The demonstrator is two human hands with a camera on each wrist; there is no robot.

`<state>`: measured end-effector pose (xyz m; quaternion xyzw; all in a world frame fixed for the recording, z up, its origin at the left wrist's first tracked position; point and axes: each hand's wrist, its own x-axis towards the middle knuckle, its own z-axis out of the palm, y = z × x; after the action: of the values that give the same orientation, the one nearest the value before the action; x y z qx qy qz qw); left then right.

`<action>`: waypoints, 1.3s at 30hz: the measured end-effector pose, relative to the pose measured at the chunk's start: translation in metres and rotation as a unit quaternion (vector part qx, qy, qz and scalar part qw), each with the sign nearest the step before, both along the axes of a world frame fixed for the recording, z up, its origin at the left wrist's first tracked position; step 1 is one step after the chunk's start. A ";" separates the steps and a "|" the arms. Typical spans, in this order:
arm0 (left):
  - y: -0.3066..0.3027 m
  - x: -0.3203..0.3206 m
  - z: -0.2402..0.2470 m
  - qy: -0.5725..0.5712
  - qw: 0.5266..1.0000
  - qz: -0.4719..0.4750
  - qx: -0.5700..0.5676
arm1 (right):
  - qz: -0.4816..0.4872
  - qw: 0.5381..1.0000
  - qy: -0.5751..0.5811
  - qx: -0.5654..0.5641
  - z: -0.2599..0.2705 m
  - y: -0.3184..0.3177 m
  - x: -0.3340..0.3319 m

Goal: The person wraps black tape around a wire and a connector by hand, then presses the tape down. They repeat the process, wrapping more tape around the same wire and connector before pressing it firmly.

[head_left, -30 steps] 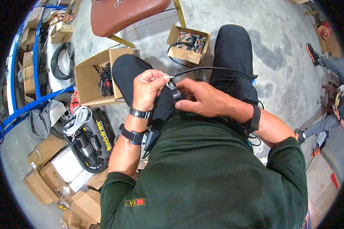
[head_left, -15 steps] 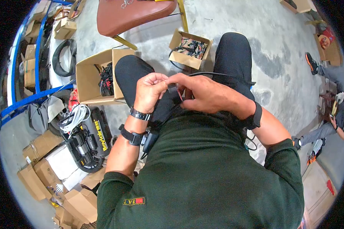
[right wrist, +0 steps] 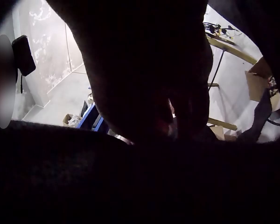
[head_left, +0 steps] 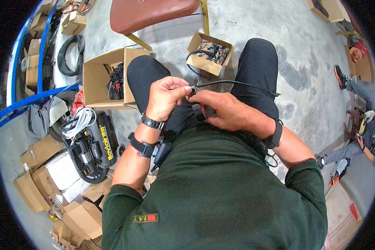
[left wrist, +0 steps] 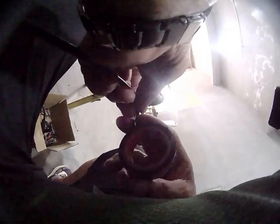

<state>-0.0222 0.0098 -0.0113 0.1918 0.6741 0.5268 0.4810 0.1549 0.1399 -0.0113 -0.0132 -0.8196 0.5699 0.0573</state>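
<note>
Over the lap, my left hand (head_left: 166,99) pinches the end of a black cable (head_left: 237,83) between thumb and forefinger. The cable runs off to the right across the thigh. My right hand (head_left: 231,111), close beside it, holds a roll of black tape (left wrist: 168,145) with fingers and thumb around it; its reddish inner core shows. In the left wrist view the left fingertips meet the right thumb or finger just above the roll. A thin shiny metal piece (left wrist: 124,81) shows among the left fingers. The right wrist view is mostly dark and hides the right hand's grip.
An open carton of small parts (head_left: 206,64) stands beyond the knees, and a larger carton with black cables (head_left: 91,79) at the left knee. A brown chair (head_left: 154,16) is ahead. An air compressor (head_left: 106,141) and flattened cardboard lie left; another person (head_left: 362,137) is far right.
The right hand moved in over the left fingertips, then drew back slightly right and down, uncovering the cable end. The tape roll has turned in the right hand. The left hand keeps its pinch.
</note>
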 end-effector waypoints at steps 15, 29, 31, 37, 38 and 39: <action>-0.008 -0.009 -0.004 -0.071 0.997 -0.024 0.022 | 0.028 0.999 -0.027 0.004 0.015 0.004 -0.002; -0.013 0.001 -0.013 -0.066 0.995 0.053 0.052 | 0.067 0.988 -0.002 0.137 0.045 0.022 -0.039; -0.011 0.002 -0.001 -0.084 0.994 0.051 0.050 | 0.047 0.992 -0.002 0.120 0.045 0.029 -0.046; -0.016 -0.003 -0.002 -0.084 0.993 0.052 0.059 | 0.049 0.991 -0.127 -0.007 0.042 0.053 -0.069; -0.016 -0.002 -0.001 -0.083 0.993 0.062 0.059 | 0.061 0.988 -0.140 -0.030 0.039 0.056 -0.072; -0.014 0.000 0.003 -0.082 0.992 0.072 0.058 | 0.059 0.986 -0.151 -0.032 0.038 0.058 -0.074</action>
<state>-0.0223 -0.0040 -0.0080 0.1266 0.6126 0.6124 0.4834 0.0806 0.1975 0.0264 -0.0527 -0.7997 0.5895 -0.1007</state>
